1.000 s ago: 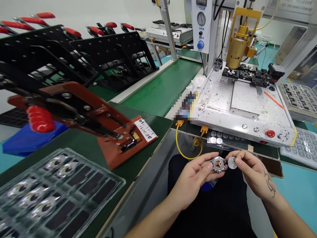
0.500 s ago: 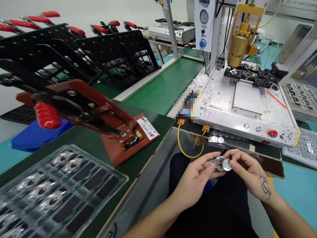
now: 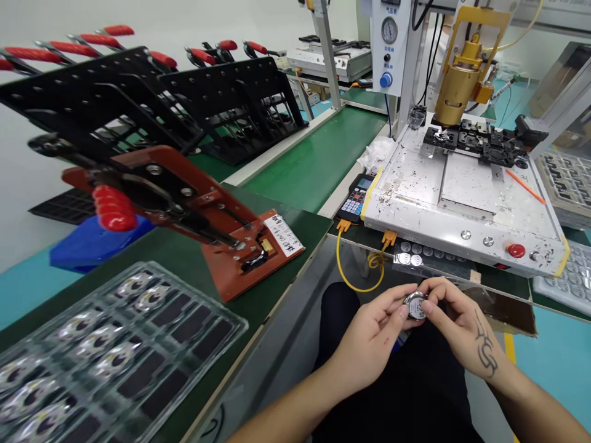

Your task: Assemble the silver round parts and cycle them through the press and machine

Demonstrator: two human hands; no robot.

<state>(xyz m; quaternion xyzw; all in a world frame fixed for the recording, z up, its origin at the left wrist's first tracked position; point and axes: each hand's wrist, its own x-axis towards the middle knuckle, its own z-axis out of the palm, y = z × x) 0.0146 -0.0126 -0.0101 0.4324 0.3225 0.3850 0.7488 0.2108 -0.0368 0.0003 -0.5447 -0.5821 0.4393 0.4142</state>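
My left hand (image 3: 372, 335) is closed on a small round metal housing (image 3: 408, 299), with thumb on top and fingers beneath. A round silver printed disc (image 3: 417, 307) lies over the housing's opening and covers most of it. My right hand (image 3: 455, 323) pinches the disc's right edge between thumb and fingers. Whether the disc is seated flush, I cannot tell. Both hands are above my lap, in front of the machine's table edge.
A clear tray (image 3: 221, 354) with several shiny parts lies at left, beside a brown toggle-clamp fixture (image 3: 231, 280). A white machine (image 3: 415, 212) with a red button (image 3: 516, 250) stands ahead. A keypad (image 3: 355, 198) and a sheet of round labels (image 3: 410, 258) are near its front.
The silver disc has moved left from the housing's right side onto its opening. My hands keep their grips. The whole view has shifted slightly.
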